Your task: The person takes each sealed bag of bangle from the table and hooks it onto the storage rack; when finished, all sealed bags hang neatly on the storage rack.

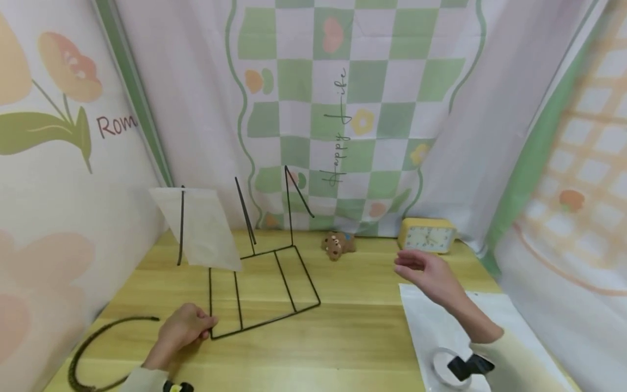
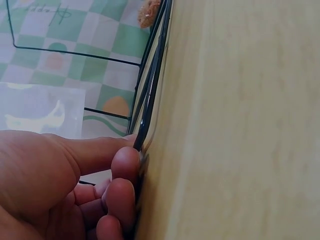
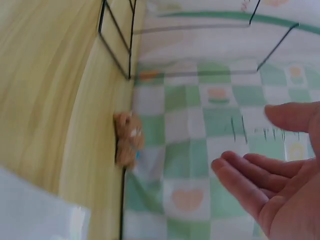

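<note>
A black wire rack (image 1: 295,312) stands on the wooden table, its thin bars rising at the back. My left hand (image 1: 183,326) pinches its near left corner; the left wrist view shows thumb and index finger (image 2: 125,162) meeting at the wire. A translucent white sheet or bag (image 1: 201,228) hangs from the rack's left upright. My right hand (image 1: 433,277) is raised over the right side, in front of the yellow alarm clock (image 1: 428,235), holding nothing. In the right wrist view its fingers (image 3: 245,187) are extended, with the thumb apart from them.
A small brown bear figure (image 1: 338,245) lies near the back edge. On the left is a dark curved cord-like strip (image 1: 73,370). A white plastic sheet (image 1: 495,305) lies at right, with a round white object (image 1: 443,362) on it. Printed curtains enclose the table.
</note>
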`<state>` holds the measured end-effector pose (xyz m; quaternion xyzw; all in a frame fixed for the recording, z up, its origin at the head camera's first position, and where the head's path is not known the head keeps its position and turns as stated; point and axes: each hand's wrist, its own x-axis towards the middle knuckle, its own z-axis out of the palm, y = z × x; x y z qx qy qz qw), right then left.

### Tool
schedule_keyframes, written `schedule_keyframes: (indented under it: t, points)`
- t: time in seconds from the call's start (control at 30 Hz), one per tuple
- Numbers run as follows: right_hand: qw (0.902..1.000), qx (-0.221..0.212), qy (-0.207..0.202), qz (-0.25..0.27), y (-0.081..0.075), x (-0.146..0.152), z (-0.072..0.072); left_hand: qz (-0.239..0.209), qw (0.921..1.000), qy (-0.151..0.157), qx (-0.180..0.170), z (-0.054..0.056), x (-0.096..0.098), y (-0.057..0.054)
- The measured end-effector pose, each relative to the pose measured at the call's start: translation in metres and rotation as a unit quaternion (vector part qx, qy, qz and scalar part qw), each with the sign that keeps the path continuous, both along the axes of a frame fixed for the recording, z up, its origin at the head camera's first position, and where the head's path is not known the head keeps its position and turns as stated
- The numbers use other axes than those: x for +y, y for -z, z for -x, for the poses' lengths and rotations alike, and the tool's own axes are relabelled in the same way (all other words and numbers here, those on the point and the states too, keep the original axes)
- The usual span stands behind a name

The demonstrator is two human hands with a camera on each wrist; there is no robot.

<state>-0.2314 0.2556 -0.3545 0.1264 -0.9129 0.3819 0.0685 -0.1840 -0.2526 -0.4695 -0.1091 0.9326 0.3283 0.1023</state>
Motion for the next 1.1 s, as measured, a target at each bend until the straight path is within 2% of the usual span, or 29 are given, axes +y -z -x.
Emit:
schedule_keyframes:
  t: [0.13, 0.37, 0.5, 0.77, 1.03, 1.1]
  points:
    - [0.9962, -0.027, 0.041, -0.072, 0.013, 0.039, 0.003, -0.003, 1.0, 0.001, 0.005, 0.001, 0.002, 0.002]
    - [0.9843, -0.06, 0.089, -0.14, 0.055, 0.109, 0.019, 0.003, 1.0, 0.003, 0.0, -0.001, -0.001, -0.001]
    - [0.9743, -0.075, 0.104, -0.185, 0.067, 0.134, 0.02, 0.002, 1.0, 0.002, 0.002, 0.0, -0.002, 0.001]
    - [0.9653, -0.1, 0.138, -0.198, 0.08, 0.152, 0.021, -0.005, 1.0, 0.0, -0.004, 0.002, 0.0, 0.002]
    - [0.9576, -0.119, 0.178, -0.193, 0.085, 0.148, 0.02, 0.002, 1.0, 0.001, -0.005, 0.001, 0.001, -0.001]
    - [0.955, -0.135, 0.185, -0.188, 0.085, 0.146, 0.02, 0.0, 1.0, 0.001, -0.005, 0.0, 0.001, -0.002]
